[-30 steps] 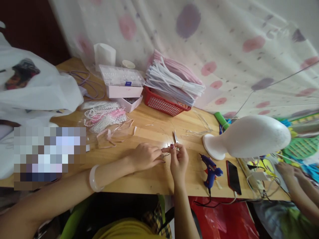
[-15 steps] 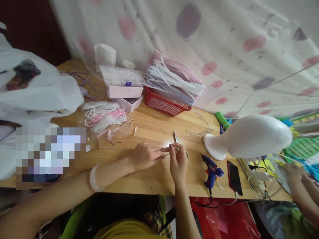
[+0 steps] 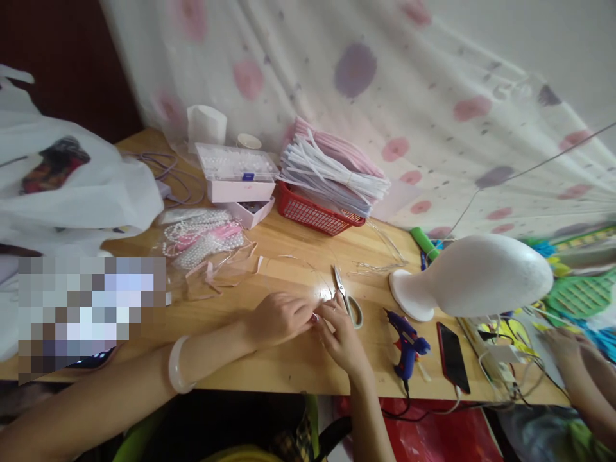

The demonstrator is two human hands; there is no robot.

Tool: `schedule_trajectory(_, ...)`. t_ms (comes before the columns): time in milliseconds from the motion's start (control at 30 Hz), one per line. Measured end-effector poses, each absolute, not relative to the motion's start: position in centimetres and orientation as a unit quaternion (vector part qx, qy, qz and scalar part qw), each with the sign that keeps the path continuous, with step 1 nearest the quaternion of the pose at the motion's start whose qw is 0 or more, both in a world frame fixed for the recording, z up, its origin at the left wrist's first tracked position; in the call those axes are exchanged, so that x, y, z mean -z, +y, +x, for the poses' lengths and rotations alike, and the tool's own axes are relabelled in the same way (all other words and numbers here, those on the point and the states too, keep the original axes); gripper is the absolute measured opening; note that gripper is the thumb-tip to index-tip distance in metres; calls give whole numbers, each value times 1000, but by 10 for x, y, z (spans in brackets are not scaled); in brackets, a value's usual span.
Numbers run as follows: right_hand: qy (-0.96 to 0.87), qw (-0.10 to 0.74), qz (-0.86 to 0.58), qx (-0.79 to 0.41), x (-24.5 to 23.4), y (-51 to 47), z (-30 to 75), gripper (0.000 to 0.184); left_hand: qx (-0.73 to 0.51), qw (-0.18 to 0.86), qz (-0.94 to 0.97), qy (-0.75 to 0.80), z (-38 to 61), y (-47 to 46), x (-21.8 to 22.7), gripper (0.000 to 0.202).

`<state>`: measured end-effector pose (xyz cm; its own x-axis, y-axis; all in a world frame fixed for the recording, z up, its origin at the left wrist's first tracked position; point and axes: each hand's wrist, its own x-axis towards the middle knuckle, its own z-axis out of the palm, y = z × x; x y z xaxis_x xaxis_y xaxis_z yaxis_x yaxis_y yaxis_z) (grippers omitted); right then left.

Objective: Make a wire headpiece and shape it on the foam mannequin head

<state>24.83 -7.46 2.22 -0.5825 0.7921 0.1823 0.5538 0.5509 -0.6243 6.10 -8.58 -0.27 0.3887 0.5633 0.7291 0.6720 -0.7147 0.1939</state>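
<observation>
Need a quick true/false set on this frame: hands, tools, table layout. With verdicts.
1. The left hand and right hand meet fingertip to fingertip over the wooden table. True.
2. The scissors lie in the red basket. False: they lie on the table just beyond the right hand; the basket holds white and pink strips.
3. The blue glue gun lies to the right of the right hand, with a phone beside it. True.
4. The white foam head stands upright. False: it lies on its side on the table.
5. A pale bangle sits on the left wrist. True.
</observation>
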Motion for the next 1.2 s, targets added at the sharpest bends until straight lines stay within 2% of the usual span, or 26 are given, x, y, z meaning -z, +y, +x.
schedule_trajectory(100, -849, 268, -377, -256, -23, -73, 252, 28, 427, 50, -837, -339, 62, -87, -2, 30)
schedule_trajectory(167, -839, 301, -374, -255, -26, -73, 259, 29, 454, -9, -839, -301, 58, -86, -11, 25)
schedule_trajectory(233, -825, 326, -377, -268, -32, -74, 269, 29, 488, -111, -811, -302, 50, -78, -23, 24)
schedule_trajectory(300, -807, 346, -371, -303, -38, -77, 281, 28, 525, -236, -731, -367, 38, -64, -37, 22)
schedule_trajectory(400, -766, 392, -332, -386, -40, -83, 298, 33, 572, -440, -505, -473, 24, -34, -51, 15)
schedule_trajectory(567, -678, 485, -244, -496, -24, -89, 309, 34, 461, -625, -435, -456, 30, -8, -46, 45)
schedule_trajectory(633, -658, 501, -237, -509, -18, -89, 310, 34, 421, -686, -406, -432, 40, -14, -43, 49)
schedule_trajectory(767, -632, 509, -226, -539, -11, -92, 310, 35, 434, -737, -325, -404, 57, -29, -45, 38)
schedule_trajectory(1000, -617, 503, -232, -559, -7, -99, 308, 43, 512, -729, -245, -384, 66, -40, -48, 36)
schedule_trajectory(1200, -616, 491, -251, -563, -6, -100, 314, 45, 437, -748, -306, -395, 58, -47, -58, 20)
